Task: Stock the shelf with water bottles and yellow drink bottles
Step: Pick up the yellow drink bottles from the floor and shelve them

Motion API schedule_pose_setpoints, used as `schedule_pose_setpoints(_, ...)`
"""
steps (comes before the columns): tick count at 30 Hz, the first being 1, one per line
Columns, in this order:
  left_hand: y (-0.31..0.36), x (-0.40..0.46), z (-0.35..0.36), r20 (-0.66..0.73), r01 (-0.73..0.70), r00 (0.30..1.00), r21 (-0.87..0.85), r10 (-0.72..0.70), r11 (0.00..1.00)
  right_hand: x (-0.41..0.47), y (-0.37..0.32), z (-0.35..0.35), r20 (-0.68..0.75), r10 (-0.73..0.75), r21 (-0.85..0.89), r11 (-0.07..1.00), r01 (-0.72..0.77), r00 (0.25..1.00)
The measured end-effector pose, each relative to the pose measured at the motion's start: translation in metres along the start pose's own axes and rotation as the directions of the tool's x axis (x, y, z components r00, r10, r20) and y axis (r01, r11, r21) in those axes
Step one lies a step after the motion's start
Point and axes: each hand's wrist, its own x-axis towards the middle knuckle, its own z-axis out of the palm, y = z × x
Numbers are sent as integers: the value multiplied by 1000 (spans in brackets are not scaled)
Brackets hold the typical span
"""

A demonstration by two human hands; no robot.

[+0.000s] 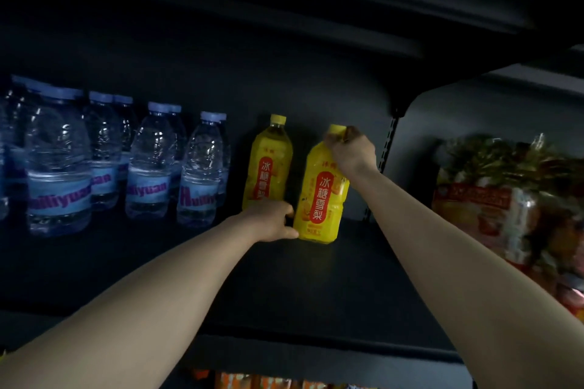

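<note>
Gripping yellow bottle (320, 196) (both hands)

The shelf (316, 278) and its back panel are a flat dark charcoal, close to black in the dim light. The water bottles (60, 164) are clear with pale blue caps and light blue labels carrying purple lettering. Both yellow drink bottles, the front one (319, 196) and the rear one (268, 164), are bright yellow with yellow caps and a red-orange label panel (white characters on it). The packets (505, 199) at right look red, yellow and white, though blurred.
</note>
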Motion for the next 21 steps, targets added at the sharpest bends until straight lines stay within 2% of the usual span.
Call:
schedule_pose_setpoints(9, 6, 32, 14, -14, 44, 999, -35, -45, 998, 41, 27, 20, -25, -26, -34, 999, 25, 999)
schedule_pose_setpoints(13, 11, 39, 21, -82, 52, 995, -13, -53, 999, 52, 37, 25, -19, -38, 0, 999, 38, 999)
schedule_pose_setpoints(21, 12, 43, 20, -82, 79, 993, -45, -82, 996, 54, 41, 39, -55, -112, 36, 993, 114, 992)
